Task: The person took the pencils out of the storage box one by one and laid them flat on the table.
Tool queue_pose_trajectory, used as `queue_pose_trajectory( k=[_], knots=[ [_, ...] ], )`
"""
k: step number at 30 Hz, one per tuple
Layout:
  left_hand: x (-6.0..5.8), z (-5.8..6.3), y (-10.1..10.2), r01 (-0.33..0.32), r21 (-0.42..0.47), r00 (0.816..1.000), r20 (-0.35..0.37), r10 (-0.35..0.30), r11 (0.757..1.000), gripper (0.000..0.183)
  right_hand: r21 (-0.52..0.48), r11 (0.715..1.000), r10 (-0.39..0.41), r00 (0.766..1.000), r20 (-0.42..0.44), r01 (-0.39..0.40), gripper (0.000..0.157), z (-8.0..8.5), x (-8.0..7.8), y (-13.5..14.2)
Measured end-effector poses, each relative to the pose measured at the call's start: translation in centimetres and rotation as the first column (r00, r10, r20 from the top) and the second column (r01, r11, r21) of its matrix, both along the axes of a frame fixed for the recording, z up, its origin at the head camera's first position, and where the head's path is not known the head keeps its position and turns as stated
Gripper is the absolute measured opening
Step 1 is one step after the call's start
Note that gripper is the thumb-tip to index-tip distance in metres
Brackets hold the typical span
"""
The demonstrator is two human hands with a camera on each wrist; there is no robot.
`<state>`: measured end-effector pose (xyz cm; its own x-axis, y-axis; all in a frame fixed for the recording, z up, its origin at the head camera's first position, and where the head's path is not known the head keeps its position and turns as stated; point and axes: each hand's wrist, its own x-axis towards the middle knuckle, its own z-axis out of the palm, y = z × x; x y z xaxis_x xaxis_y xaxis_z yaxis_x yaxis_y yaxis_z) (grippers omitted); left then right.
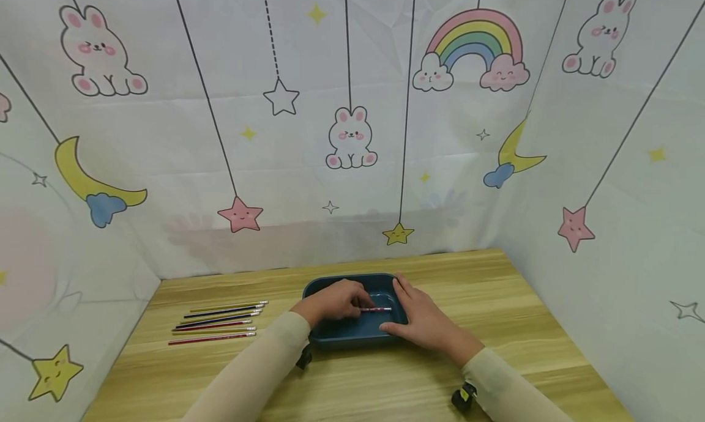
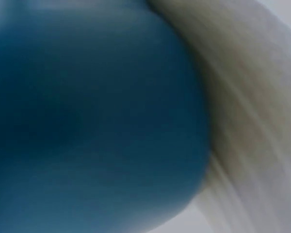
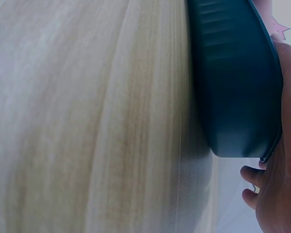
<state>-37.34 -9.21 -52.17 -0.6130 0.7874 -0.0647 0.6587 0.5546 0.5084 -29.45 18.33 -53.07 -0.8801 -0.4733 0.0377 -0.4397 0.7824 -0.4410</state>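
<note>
A dark blue rectangular tray stands on the table; its outer wall also fills much of the right wrist view. Inside it, my left hand reaches down with bent fingers and pinches a short red patterned pencil, whose light end points right. At the tray's right end, my right hand holds the rim, its thumb over the inside and its fingers at the far corner. In the right wrist view, fingertips show past the tray's edge. The left wrist view shows only blurred blue wall, with no fingers.
Several long pencils in red, dark blue and yellow lie in a rough row on the wooden table, left of the tray. White cloth walls with printed rabbits and stars enclose the back and sides.
</note>
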Motion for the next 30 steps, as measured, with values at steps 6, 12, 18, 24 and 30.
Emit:
queue_pose_trajectory(
  k=[6, 12, 18, 24, 30],
  knots=[
    [0.4, 1.4, -0.1, 0.001, -0.003, 1.000, -0.009, -0.001, 1.000, 0.032, 0.003, 1.000, -0.006, 1.000, 0.000, 0.006, 0.115, 0.0, 0.1, 0.0],
    [0.8, 2.8, -0.5, -0.022, 0.000, 1.000, -0.002, 0.022, 1.000, 0.033, -0.002, 1.000, -0.009, 1.000, 0.006, 0.009, 0.114, 0.0, 0.1, -0.1],
    [1.0, 3.8, -1.3, -0.027, 0.013, 0.999, -0.023, 0.027, 1.000, 0.034, -0.001, 1.000, -0.011, 1.000, 0.014, 0.011, 0.115, 0.0, 0.1, -0.1],
    [1.5, 5.0, -2.2, -0.019, 0.051, 0.998, -0.060, 0.022, 0.999, 0.035, 0.001, 1.000, -0.006, 1.000, 0.004, 0.006, 0.115, 0.2, 0.2, -0.2],
    [2.0, 6.5, -3.1, -0.044, 0.068, 0.997, -0.065, 0.049, 0.997, 0.034, -0.012, 1.000, -0.001, 1.000, -0.006, 0.001, 0.115, 0.4, 0.2, -0.3]
  ],
)
